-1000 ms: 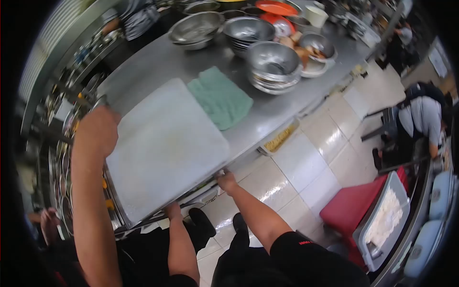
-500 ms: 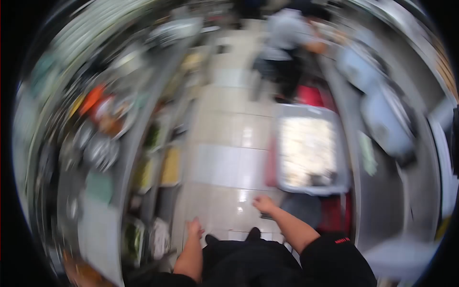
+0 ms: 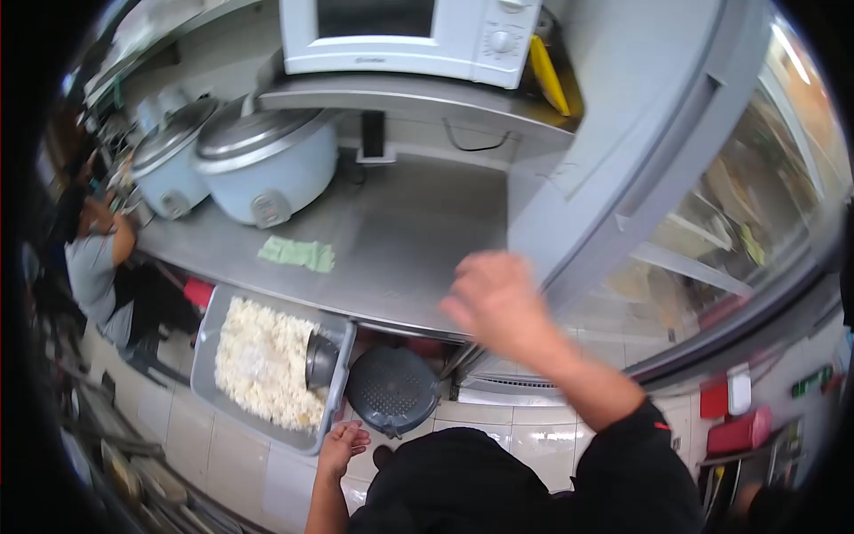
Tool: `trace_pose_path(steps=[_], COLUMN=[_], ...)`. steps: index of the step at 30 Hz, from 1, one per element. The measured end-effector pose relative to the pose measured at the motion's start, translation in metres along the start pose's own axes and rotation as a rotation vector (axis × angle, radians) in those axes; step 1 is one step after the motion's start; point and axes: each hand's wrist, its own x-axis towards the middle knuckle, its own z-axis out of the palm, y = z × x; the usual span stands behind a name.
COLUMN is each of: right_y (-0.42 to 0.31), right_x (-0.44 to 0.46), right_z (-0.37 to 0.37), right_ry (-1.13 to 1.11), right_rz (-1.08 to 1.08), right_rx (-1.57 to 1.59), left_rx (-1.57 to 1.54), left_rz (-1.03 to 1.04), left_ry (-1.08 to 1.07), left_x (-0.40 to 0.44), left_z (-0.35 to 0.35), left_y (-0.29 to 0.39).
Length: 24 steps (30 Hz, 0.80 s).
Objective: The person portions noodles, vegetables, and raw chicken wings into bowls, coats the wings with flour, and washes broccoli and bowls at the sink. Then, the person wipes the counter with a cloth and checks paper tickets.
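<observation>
Steel counter (image 3: 409, 231) against pale wall (image 3: 236, 53); steel shelf (image 3: 400, 100) mounted above. Right of counter: tall pale cabinet (image 3: 614, 89), glass door (image 3: 725, 205) in grey frame, reflections on pane. Dark round stool (image 3: 391, 387), perforated seat, by counter's front edge. Floor (image 3: 233, 458) light glossy tile, bright glare spots.

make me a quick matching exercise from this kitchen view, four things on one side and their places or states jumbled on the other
Things
1. microwave
2. cloth
3. tub
4. left hand

Places and states
A. pale green, lying on the metal counter
B. near a corner of the tub, apparently empty
C. white, up on the shelf
D. grey, holding white rice

Right pairs: 1-C, 2-A, 3-D, 4-B
</observation>
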Motion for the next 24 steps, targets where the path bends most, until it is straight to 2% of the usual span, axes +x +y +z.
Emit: trace_pose_path(steps=[2, 4, 5, 7, 9, 13, 14, 17, 19, 21, 22, 24], right_y=[0.052, 0.098, 0.120, 0.136, 0.133, 0.132, 0.128, 0.104, 0.072, 0.038, 0.027, 0.004], right_x=[-0.046, -0.124, -0.167, -0.165, -0.165, -0.164, -0.166, -0.186, -0.211, -0.249, -0.271, -0.313], right_z=[-0.100, -0.195, -0.230, -0.257, -0.261, -0.255, -0.256, -0.266, -0.285, -0.305, -0.314, -0.319], right_ry=[0.238, 0.262, 0.167, -0.038, -0.090, -0.178, -0.118, -0.115, 0.002, 0.201, 0.369, 0.634], right_rz=[0.083, 0.115, 0.120, 0.120, 0.118, 0.097, 0.082, 0.120, 0.110, 0.072, 0.096, 0.317], right_rx=[-0.356, -0.653, -0.773, -0.977, -1.008, -1.044, -1.008, -0.935, -0.799, -0.729, -0.779, -0.709], left_rx=[0.044, 0.111, 0.154, 0.227, 0.321, 0.349, 0.336, 0.268, 0.277, 0.354, 0.403, 0.514], left_rz=[0.017, 0.022, 0.004, -0.038, -0.067, -0.061, -0.051, -0.044, -0.077, -0.123, -0.119, -0.114], left_ry=[-0.110, -0.214, -0.250, -0.299, -0.346, -0.428, -0.442, -0.427, -0.395, -0.371, -0.423, -0.528], left_x=[-0.010, -0.030, -0.042, -0.030, -0.024, -0.027, -0.024, -0.020, -0.019, -0.013, -0.010, -0.008], left_z=[0.060, 0.128, 0.160, 0.160, 0.167, 0.176, 0.180, 0.176, 0.170, 0.174, 0.186, 0.222], left_y=[-0.020, -0.058, -0.083, -0.076, -0.066, -0.053, -0.047, -0.041, -0.043, -0.038, -0.033, -0.023])
